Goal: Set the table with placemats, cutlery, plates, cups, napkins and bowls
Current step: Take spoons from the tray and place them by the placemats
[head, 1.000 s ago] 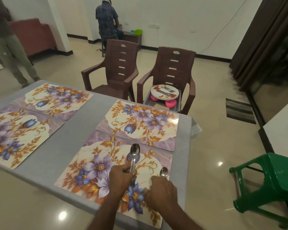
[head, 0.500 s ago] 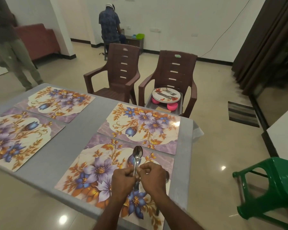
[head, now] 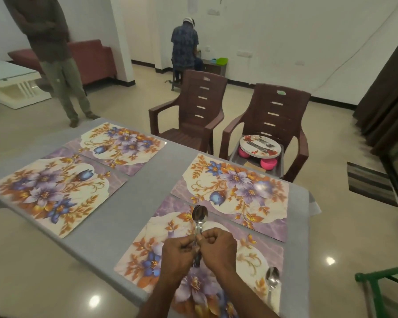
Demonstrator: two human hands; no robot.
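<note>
My left hand (head: 178,254) grips a bunch of steel spoons (head: 199,217) upright over the nearest floral placemat (head: 147,253). My right hand (head: 218,249) meets it, fingers pinching the spoon handles just below the bowls. One spoon (head: 272,281) lies alone on the right side of that same placemat. Three more floral placemats lie on the grey table (head: 115,228): one beyond (head: 230,191), two to the left (head: 48,191) (head: 122,145). A stack of plates with cutlery (head: 260,146) sits over pink bowls (head: 268,165) in a grey tray on the right brown chair.
Two brown plastic chairs (head: 193,120) (head: 271,115) stand at the table's far side. A green stool (head: 386,288) is at my right. One person (head: 53,53) stands at the far left, another (head: 185,49) by the back wall. A striped mat (head: 370,187) lies on the floor.
My right hand left the single spoon on the mat's right side and came over to the spoons in my left hand. The view has shifted, bringing that lone spoon into sight.
</note>
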